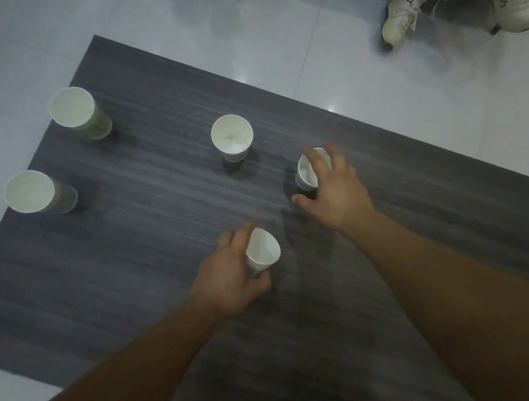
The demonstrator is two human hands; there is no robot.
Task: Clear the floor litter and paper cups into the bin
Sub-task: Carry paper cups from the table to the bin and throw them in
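Several white paper cups stand on a dark grey wood-grain table [151, 251]. My left hand [232, 275] is shut around a small cup [263, 251] near the table's middle, and the cup is tilted. My right hand [330, 190] has its fingers spread over and around another small cup [307, 173], thumb low beside it; a firm grip does not show. A third small cup [232, 136] stands upright further back. Two taller greenish cups stand at the left, one at the back [76, 110] and one nearer the left edge [33, 192]. No bin is in view.
Pale glossy floor tiles [272, 36] surround the table. Another person's light sneakers [401, 19] and trouser legs are on the floor at the top right, beyond the table's far edge.
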